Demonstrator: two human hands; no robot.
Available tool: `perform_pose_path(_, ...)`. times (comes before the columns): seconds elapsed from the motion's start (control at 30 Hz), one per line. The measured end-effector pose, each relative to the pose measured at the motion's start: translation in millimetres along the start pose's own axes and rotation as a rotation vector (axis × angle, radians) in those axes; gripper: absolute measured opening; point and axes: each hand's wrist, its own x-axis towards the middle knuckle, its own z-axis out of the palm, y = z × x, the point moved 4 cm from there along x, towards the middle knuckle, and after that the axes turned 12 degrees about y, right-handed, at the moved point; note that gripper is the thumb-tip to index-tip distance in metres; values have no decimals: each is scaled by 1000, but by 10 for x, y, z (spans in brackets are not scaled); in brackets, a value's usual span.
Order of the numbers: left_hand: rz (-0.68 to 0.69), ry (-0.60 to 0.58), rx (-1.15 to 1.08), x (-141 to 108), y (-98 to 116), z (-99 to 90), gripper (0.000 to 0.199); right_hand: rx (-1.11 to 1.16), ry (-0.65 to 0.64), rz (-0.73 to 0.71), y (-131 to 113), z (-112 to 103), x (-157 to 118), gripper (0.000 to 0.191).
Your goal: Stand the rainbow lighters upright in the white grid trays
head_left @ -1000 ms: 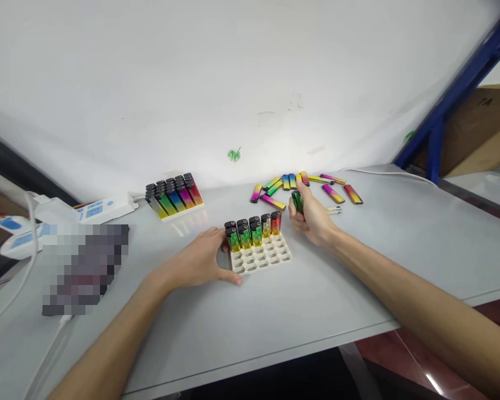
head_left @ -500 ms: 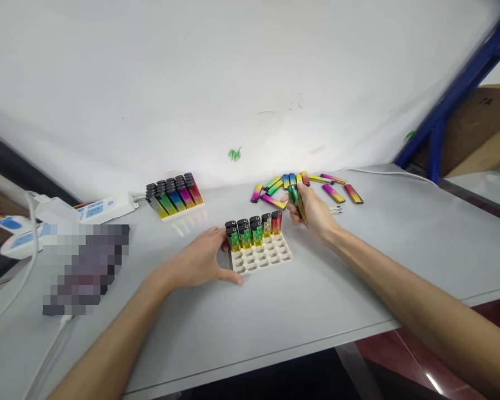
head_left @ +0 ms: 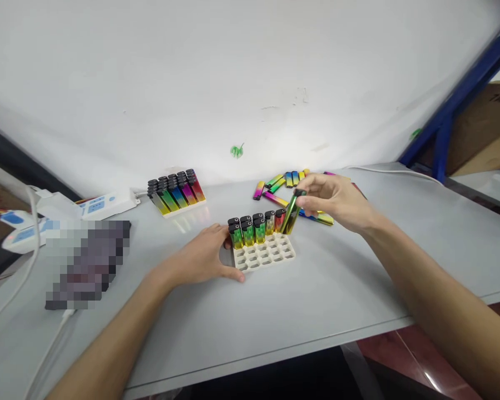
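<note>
A cream holder with rows of slots (head_left: 266, 256) sits on the grey table, its back rows bearing several upright black-topped lighters (head_left: 247, 232), mostly green and yellow, with a clear and a red one at the right. My left hand (head_left: 208, 253) curves round the holder's left side, thumb stretched along its front corner, other fingertips partly hidden behind it. Between thumb and fingers, my right hand (head_left: 333, 201) grips a green and gold lighter (head_left: 290, 214), tilted, its lower end beside the holder's back right corner. Loose coloured lighters (head_left: 277, 200) lie behind and under my right hand.
A full holder of lighters (head_left: 179, 194) stands by the wall at the back left. Left of it are a white power strip (head_left: 102, 206) and a blurred dark device (head_left: 89, 264) with a white cable. A blue metal frame (head_left: 441, 139) rises at the right.
My right hand has brought the green lighter from the loose pile towards the holder's right end, and its fingers now pinch the top. Some more lighters beneath the hand now show. My left hand stays at the holder.
</note>
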Motion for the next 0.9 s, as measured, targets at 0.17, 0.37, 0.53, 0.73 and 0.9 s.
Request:
perform_pose_path(0.17,12,-3,-7,1,-9,13,69,-243,-28,-157,-80,227,-116,26)
perform_pose_path(0.37,10,-17,5,1,-1,18,70,-461,-56,-324,-97,338,-198,19)
perform_pose_path(0.53,4,-15,11,0,-2,9,67,-504,-79,-395,-144,298,-204,16)
perform_pose_path(0.73,4,-19,3,0,-1,14,70,-555,-95,-433,-166,277,-210,17)
perform_pose_path(0.9,8,-22,12,-2,6,15,69,-523,51,-447,-196,229,-185,17)
